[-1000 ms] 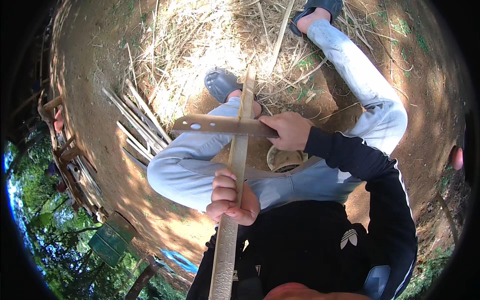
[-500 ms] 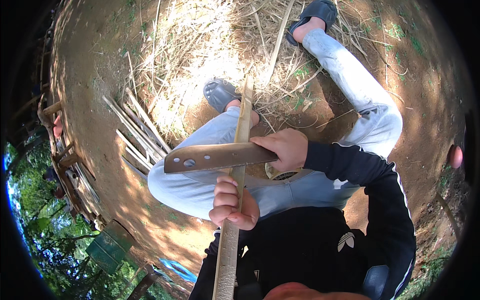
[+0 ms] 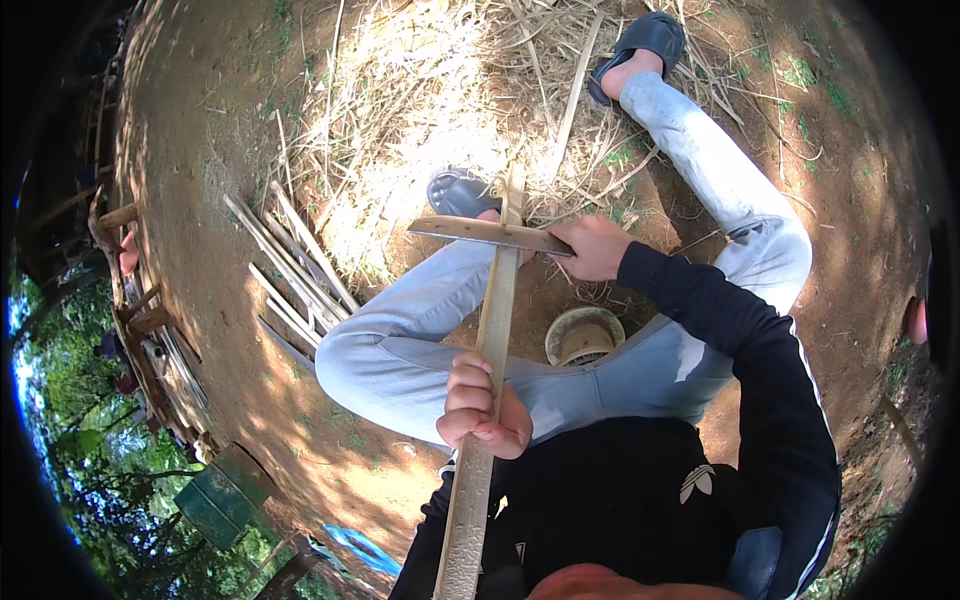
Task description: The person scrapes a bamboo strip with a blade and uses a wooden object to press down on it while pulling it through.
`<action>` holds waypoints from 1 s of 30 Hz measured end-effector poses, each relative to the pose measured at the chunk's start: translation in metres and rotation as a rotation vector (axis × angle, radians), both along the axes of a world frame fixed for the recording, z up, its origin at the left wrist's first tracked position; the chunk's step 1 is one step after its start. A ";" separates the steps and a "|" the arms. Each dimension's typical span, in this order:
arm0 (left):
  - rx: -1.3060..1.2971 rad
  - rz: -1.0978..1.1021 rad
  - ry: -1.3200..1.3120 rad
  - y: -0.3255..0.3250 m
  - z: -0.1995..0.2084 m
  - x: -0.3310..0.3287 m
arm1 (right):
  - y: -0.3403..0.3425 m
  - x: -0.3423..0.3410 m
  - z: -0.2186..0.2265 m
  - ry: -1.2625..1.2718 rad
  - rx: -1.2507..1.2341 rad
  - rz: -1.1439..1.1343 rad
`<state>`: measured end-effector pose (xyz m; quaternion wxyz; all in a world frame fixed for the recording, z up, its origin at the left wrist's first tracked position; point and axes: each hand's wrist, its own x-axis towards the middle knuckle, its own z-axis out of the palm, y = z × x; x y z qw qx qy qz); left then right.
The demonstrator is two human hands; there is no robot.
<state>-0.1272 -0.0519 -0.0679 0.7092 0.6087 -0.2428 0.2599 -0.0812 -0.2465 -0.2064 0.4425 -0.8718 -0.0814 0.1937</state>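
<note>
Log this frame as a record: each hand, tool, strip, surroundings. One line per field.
left hand: closed around a long pale strip; hand
right hand: grips one end of a metal blade; hand
blade: lies across the strip, beyond the left hand; exact contact unclear
strip: slants from the lower edge up past the left shoe
between legs: round container
left side: sticks on the ground
ahead: straw-like scraps

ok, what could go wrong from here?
1. The left hand is bare and grips the pale strip on the body side of the blade; a slip toward the body could cut its fingers.
2. The blade, in the bare right hand, appears above the left lower leg; if it skips off the strip, it might hit the leg.
</note>
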 end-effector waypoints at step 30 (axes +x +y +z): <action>0.070 -0.275 0.017 0.010 0.004 0.013 | 0.003 -0.014 0.037 -0.134 0.174 0.094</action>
